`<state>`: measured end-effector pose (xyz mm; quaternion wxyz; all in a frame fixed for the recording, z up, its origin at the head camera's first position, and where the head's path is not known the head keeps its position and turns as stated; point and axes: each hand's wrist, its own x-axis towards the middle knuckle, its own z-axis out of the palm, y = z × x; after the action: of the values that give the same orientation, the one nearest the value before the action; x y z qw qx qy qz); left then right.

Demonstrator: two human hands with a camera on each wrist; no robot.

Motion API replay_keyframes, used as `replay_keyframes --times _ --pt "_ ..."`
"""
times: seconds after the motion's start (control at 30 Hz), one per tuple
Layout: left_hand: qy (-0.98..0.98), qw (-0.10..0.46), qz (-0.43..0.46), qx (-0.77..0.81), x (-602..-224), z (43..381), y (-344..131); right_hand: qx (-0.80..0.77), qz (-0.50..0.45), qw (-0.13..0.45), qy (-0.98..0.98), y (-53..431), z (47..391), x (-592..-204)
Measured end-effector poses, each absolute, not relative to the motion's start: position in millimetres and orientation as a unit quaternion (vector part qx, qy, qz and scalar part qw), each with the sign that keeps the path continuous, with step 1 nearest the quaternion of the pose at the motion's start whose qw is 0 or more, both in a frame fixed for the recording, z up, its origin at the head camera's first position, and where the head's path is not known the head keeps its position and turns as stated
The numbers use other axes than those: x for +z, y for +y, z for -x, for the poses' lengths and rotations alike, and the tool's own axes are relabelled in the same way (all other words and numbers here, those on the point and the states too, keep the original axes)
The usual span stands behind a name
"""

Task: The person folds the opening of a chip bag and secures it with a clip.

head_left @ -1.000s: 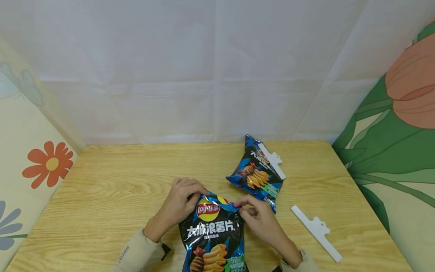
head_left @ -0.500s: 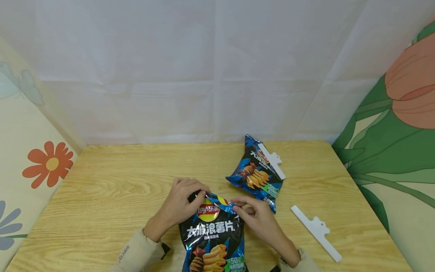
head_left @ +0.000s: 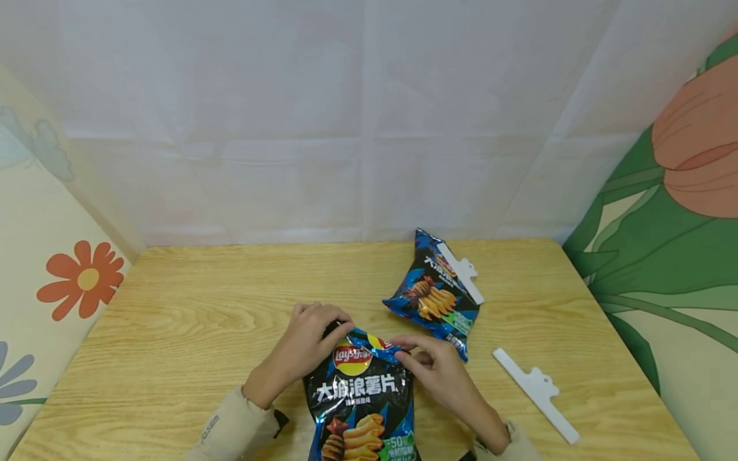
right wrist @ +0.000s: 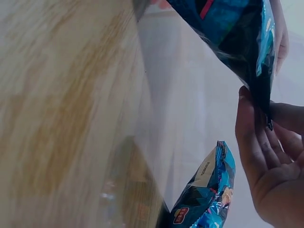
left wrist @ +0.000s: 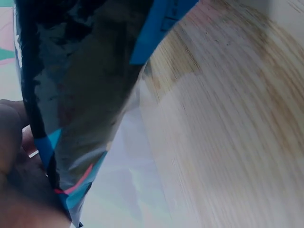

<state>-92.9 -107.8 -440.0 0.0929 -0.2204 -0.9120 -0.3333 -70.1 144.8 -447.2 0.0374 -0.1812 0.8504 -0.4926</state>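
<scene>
A black and blue bag of potato chips stands near the front of the table, its top edge folded over toward me. My left hand pinches the fold's left corner, thumb in front and fingers behind. At the right corner, my right hand pinches the same folded strip between thumb and fingers. The right wrist view shows the right hand gripping the bag's corner. In the left wrist view the bag's side fills much of the frame and partly hides the left hand.
A second chip bag lies behind and to the right, with a white sealing clip on its upper right edge. Another white clip lies on the wooden table at the right. A white cloth hangs behind the table.
The folded strip at the bag's top has come down farther over the logo. The left thumb has shifted slightly right and the right fingers have moved a little along the fold.
</scene>
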Motion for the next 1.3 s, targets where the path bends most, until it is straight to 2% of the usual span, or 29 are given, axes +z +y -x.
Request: replay_keyframes --times 0.6,0.9,1.3 --pt "-0.902 0.106 0.233 -0.348 -442.4 89.1 -104.4 -0.486 0.194 0.037 0.851 146.1 69.7 -449.1" --pt "-0.901 0.135 0.244 -0.333 -442.2 86.5 -99.5 -0.488 0.209 0.030 0.847 146.4 67.9 -448.9" --pt "-0.899 0.126 0.264 -0.327 -442.8 84.3 -95.9 -0.487 0.210 0.039 0.847 143.6 65.7 -447.9"
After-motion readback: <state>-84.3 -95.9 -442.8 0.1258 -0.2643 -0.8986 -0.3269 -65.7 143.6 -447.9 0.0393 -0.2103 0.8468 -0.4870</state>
